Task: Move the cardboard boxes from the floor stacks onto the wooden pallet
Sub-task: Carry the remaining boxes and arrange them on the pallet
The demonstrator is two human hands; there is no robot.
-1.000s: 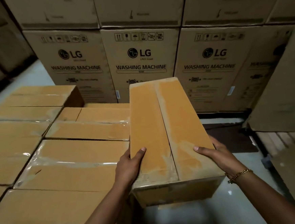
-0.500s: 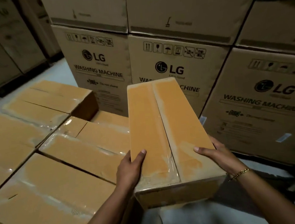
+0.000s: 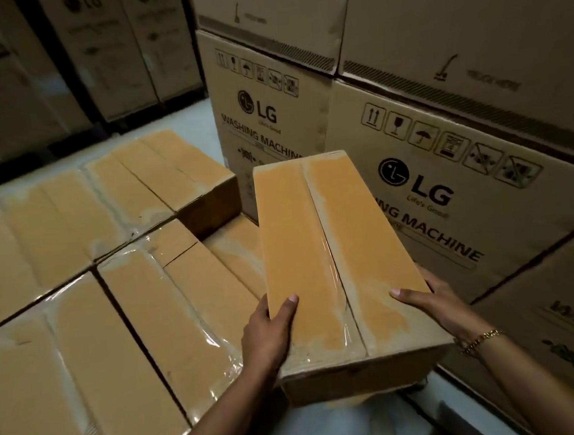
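I carry a long tan cardboard box (image 3: 330,258), taped along its middle seam, in front of me above the floor. My left hand (image 3: 270,332) grips its near left edge with the thumb on top. My right hand (image 3: 433,305) grips the near right edge, thumb lying on the lid, a gold bracelet on the wrist. To the left lies a low layer of similar taped boxes (image 3: 89,301), one of them (image 3: 172,171) standing a level higher at the back. No wooden pallet shows in this view.
Tall stacked washing machine cartons (image 3: 445,156) form a wall close on the right and ahead. More big cartons (image 3: 100,50) stand at the back left across a strip of pale floor (image 3: 182,122). Pale floor also shows below the carried box.
The view has swung left while both hands keep the same grip on the box. The washing machine cartons now fill the right side, and the planks seen at the right earlier are out of view.
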